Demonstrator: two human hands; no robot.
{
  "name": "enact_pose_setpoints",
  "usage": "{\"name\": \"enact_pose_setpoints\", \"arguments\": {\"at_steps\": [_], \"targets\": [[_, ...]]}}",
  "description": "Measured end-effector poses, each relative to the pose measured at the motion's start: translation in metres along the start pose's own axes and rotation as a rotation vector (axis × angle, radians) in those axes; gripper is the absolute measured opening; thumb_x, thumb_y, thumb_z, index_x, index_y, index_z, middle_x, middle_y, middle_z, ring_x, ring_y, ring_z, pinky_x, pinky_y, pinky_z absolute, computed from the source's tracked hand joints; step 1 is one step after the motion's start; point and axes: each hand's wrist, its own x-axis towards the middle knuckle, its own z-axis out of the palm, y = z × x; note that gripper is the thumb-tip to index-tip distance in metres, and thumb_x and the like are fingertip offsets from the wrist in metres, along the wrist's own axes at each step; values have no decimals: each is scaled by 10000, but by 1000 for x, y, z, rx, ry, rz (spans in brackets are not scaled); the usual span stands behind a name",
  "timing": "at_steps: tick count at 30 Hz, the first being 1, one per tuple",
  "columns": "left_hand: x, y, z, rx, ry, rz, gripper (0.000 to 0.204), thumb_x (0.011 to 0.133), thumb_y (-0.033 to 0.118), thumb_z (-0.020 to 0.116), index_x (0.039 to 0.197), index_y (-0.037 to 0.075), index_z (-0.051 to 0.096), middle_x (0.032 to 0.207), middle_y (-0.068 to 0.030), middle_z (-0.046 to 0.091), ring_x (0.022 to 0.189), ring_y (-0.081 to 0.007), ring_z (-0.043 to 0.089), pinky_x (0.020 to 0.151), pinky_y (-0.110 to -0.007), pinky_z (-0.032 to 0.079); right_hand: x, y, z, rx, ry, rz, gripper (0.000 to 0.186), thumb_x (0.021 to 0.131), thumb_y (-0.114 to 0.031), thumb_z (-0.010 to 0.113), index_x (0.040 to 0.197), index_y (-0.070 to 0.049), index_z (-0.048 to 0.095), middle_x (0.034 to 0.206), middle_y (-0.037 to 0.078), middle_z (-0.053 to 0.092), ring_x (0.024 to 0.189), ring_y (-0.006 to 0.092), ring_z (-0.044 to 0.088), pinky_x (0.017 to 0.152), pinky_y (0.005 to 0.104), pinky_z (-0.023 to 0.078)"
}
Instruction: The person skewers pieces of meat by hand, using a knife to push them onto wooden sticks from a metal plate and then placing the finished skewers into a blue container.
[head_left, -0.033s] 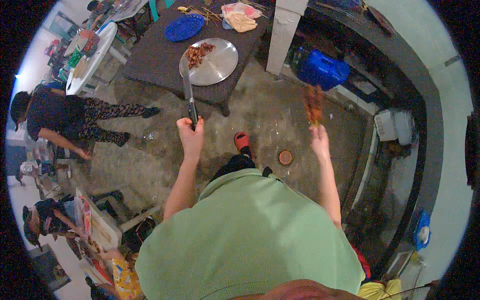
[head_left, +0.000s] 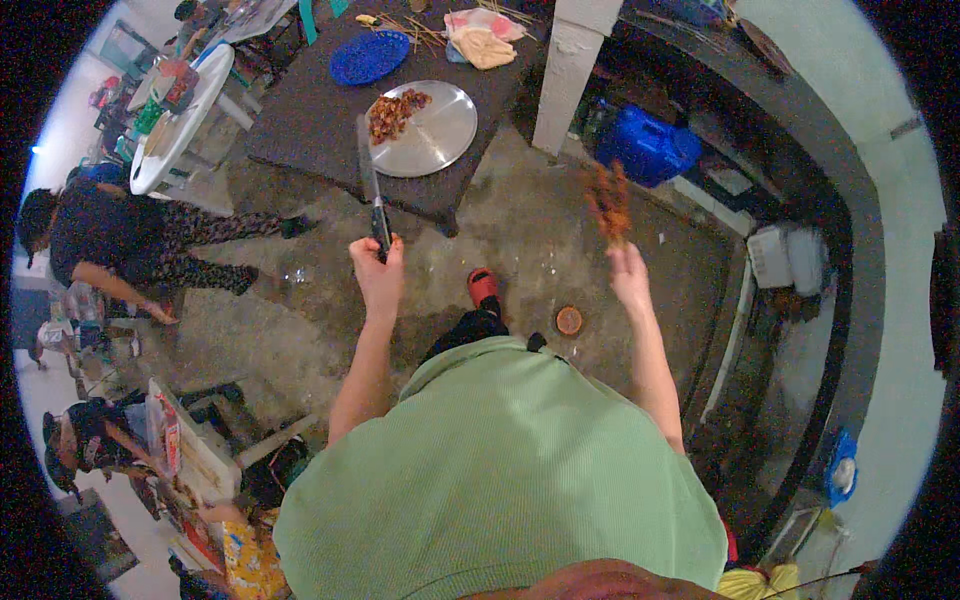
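Knife (head_left: 371, 180) left of the round metal plate (head_left: 440, 140), skewered meat (head_left: 607, 203) right of it

Below the plate's left side, the left hand (head_left: 378, 275) is gripping the knife's handle with folded fingers, probably for having them behind the blade. Chopped meat (head_left: 394, 117) is lying heaped on the plate's left half. Lower than the plate and well to its right, the right hand (head_left: 629, 275) is pinching the skewered meat's near end, almost closed, likely for not touching the pieces. The knife's long axis is running forward, its tip leaning slightly left beside the plate's rim; the skewered meat is also pointing forward, slightly leftward
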Motion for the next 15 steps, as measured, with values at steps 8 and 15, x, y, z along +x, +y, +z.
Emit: {"name": "enact_pose_setpoints", "arguments": {"at_steps": [8, 15], "targets": [[81, -30, 21, 52, 235, -62, 381, 818, 218, 717, 927, 39, 398, 828, -86, 468, 754, -200, 467, 696, -345, 419, 146, -131, 106, -133, -543, -254, 265, 962, -218, 459, 1108, -8, 529, 1058, 232, 617, 1001, 405, 588, 844, 447, 469], [113, -55, 25, 268, 433, 48, 360, 831, 168, 714, 925, 84, 376, 768, -43, 507, 600, -106, 474, 505, -264, 403, 222, -179, 192, -201, -782, -572, 247, 943, -181, 442, 1082, 7, 522, 985, 279, 614, 981, 444, 579, 811, 495, 460]]}}
